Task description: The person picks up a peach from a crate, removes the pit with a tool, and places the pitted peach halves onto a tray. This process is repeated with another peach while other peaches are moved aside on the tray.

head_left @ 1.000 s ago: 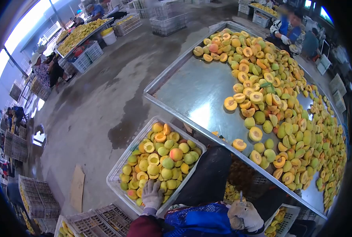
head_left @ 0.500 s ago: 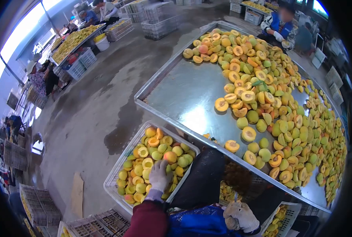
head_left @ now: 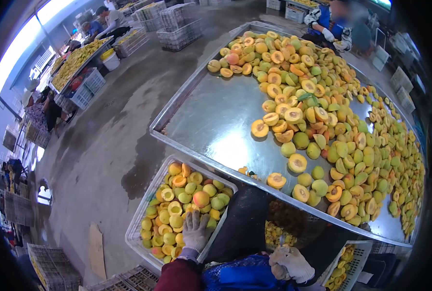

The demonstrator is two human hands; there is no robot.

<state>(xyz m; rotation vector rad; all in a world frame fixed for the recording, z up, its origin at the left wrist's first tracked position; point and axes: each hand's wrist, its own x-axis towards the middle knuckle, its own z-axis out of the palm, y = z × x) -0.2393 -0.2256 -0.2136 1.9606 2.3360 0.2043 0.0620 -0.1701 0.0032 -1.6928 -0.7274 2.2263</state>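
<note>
My left hand (head_left: 195, 232), in a pale knitted glove, lies with fingers stretched and apart on the peach halves (head_left: 175, 208) in a white plastic crate (head_left: 134, 224). Many of these halves are hollow, without stones. My right hand (head_left: 292, 264), in a similar glove, is closed above my lap. A thin pale tip sticks up near its fingers, but what it grips is too small to name. Below the table edge, between my legs, more yellow fruit pieces (head_left: 277, 234) show. Another crate (head_left: 362, 257) with yellow peach pieces stands to the right of my right hand.
A large metal table (head_left: 204, 111) with a raised rim bears a heap of cut peaches (head_left: 342, 131), several with stones showing. Across it sits a person in a blue vest (head_left: 325, 22). Stacked crates (head_left: 56, 266) and cardboard (head_left: 96, 251) lie left. Other people sit at a far table (head_left: 78, 60).
The view has shifted, so the table sits further left. My left hand has drawn back toward me over the crate, its fingers straighter. My right hand stays closed near my lap.
</note>
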